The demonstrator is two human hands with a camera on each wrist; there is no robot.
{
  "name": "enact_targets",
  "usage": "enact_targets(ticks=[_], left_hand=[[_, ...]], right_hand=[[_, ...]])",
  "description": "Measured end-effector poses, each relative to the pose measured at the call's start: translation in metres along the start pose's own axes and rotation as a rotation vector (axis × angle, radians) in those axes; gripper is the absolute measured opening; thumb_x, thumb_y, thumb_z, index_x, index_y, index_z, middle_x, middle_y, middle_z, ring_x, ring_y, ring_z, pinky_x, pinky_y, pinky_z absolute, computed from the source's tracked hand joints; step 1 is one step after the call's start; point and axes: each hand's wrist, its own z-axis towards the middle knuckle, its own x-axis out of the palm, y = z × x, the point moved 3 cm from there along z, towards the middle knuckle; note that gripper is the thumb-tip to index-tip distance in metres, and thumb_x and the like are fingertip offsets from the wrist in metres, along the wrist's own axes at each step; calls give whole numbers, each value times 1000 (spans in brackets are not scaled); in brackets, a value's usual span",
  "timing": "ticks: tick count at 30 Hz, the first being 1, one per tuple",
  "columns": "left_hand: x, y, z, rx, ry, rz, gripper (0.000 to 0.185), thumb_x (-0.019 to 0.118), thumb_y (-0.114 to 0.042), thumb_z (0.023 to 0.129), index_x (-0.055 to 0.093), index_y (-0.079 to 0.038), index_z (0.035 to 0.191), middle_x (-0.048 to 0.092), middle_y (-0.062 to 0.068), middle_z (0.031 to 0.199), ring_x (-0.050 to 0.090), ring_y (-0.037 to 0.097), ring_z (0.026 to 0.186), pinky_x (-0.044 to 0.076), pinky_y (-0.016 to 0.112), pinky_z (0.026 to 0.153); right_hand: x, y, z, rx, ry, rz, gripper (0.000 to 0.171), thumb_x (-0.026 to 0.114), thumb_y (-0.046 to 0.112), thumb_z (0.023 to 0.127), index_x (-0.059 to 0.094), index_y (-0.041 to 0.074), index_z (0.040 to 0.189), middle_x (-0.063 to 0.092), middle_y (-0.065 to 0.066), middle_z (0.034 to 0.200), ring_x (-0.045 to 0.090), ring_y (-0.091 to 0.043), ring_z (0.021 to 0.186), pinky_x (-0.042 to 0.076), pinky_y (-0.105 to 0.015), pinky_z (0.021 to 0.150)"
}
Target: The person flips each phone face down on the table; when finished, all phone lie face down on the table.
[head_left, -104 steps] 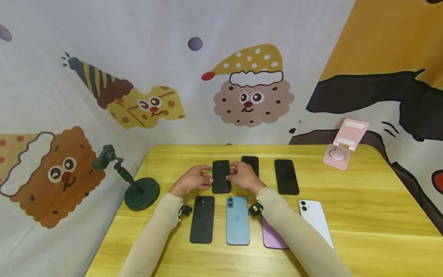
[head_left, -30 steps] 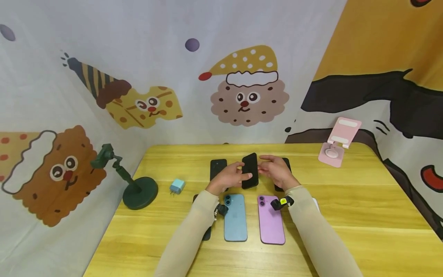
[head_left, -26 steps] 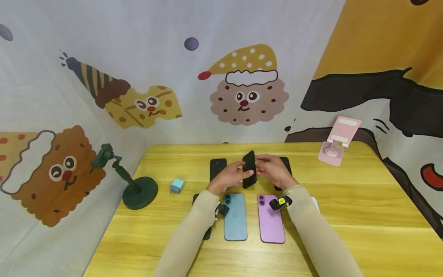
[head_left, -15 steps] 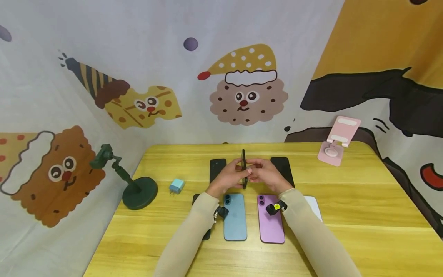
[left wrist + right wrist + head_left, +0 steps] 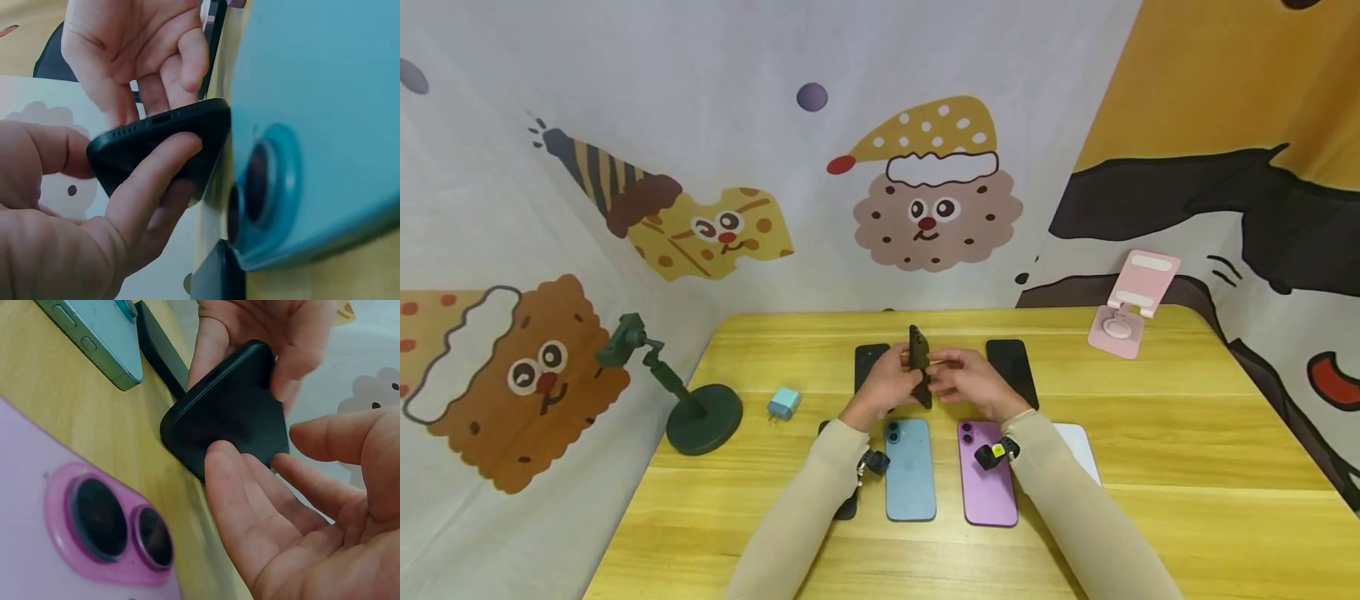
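Note:
A black phone (image 5: 918, 365) stands on edge above the yellow table (image 5: 1187, 433), tilted, between both hands. My left hand (image 5: 887, 382) grips its lower end, thumb on one face and fingers on the other; in the left wrist view the black phone (image 5: 156, 145) shows its port edge, with my left hand (image 5: 134, 187) curled round it. My right hand (image 5: 961, 380) holds the other side with its fingertips; in the right wrist view my right hand (image 5: 253, 487) touches the black phone (image 5: 228, 415) at its corner.
Flat on the table lie a blue phone (image 5: 911, 471), a purple phone (image 5: 987, 477), a white phone (image 5: 1079, 450) and black phones (image 5: 1012, 371) (image 5: 868, 362). A blue charger (image 5: 783, 403) and a green stand (image 5: 700, 404) are at left, a pink stand (image 5: 1133, 307) at back right.
The black phone was lifted from the back row and turned from flat-faced to edge-on between both hands. It now tilts slightly left, and the hands have drawn closer together.

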Motion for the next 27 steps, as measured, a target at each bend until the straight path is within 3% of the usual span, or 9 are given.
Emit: enact_targets(ticks=[8,14,22,27], left_hand=[[-4,1,-1,62,-75,-18,60,51,-3,108,32,-6,164,51,23,155,65,44,129,65,47,87],[-6,-3,-2,58,-93,-151,59,49,-1,107,32,-5,164,50,21,157,61,46,133,63,50,91],[-5,-1,-5,82,-7,-320,64,48,6,105,28,-7,164,50,23,155,64,43,130,62,49,94],[-5,-1,-7,77,30,-312,70,48,8,103,23,-11,166,47,25,156,65,43,129,63,47,93]], right_hand=[[-11,5,-2,-13,-11,-20,44,59,18,107,57,8,150,63,-20,146,69,-35,122,63,-43,92],[-19,5,2,-25,-68,-44,53,60,16,105,49,6,156,60,-23,139,65,-34,117,63,-44,94],[-18,4,4,-30,-101,-36,62,63,19,107,39,9,163,59,-23,135,70,-28,106,64,-42,90],[-20,3,3,-46,-114,-15,62,64,15,106,39,9,163,60,-25,131,71,-29,102,65,-40,85]])
